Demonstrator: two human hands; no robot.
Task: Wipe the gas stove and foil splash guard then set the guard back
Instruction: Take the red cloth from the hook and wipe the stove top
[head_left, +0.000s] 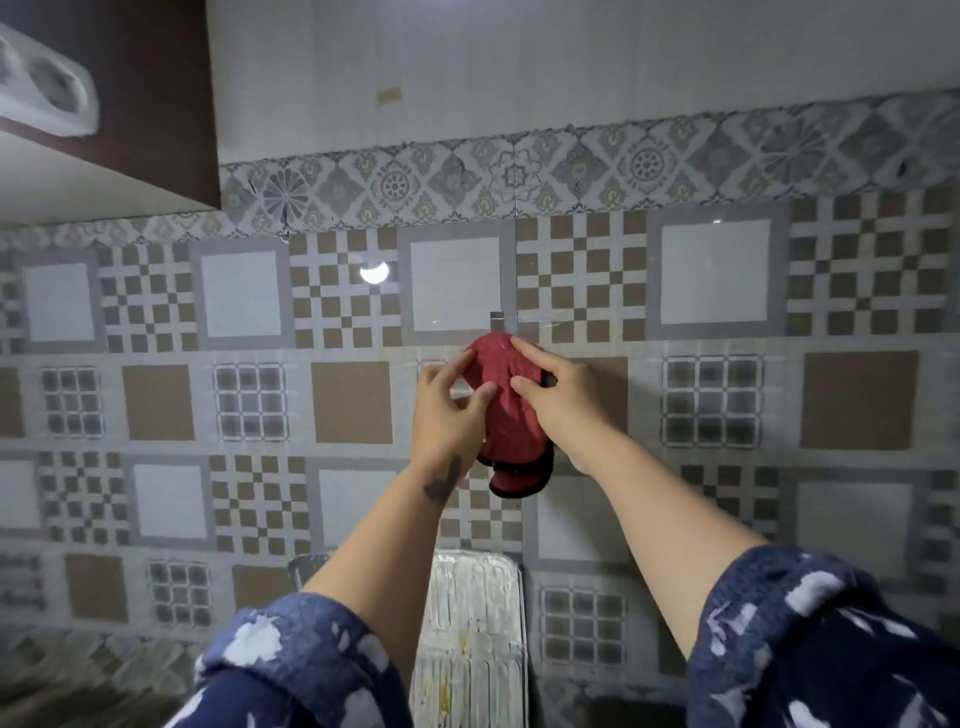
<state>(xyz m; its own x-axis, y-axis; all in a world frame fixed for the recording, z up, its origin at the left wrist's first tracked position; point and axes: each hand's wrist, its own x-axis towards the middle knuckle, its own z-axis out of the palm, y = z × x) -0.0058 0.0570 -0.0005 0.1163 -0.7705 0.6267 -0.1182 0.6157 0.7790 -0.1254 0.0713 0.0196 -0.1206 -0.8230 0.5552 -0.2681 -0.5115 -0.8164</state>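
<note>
Both hands — left hand (449, 410) and right hand (558, 397) — pinch the red cloth (506, 410) at the wall hook (496, 318), probably hanging or unhooking it. The foil splash guard (470, 623) leans against the tiled wall (857, 400) below.

Both hands were raised against the tiled wall (717, 405), the left hand (449, 410) and right hand (558, 397) closing together on a red cloth (501, 410) just below a small hook (496, 319), so the middle of the wall was taken up. To the left, a dark upper cabinet (156, 104) jutted out overhead with a white fitting (47, 93) under its far edge, blocking upward passage on that side. The wall lay bare and open to the right and lower left of the arms. Low and near, between the two forearms, the foil splash guard (472, 639) stood upright against the tiles, barring a straight drop downward.
</note>
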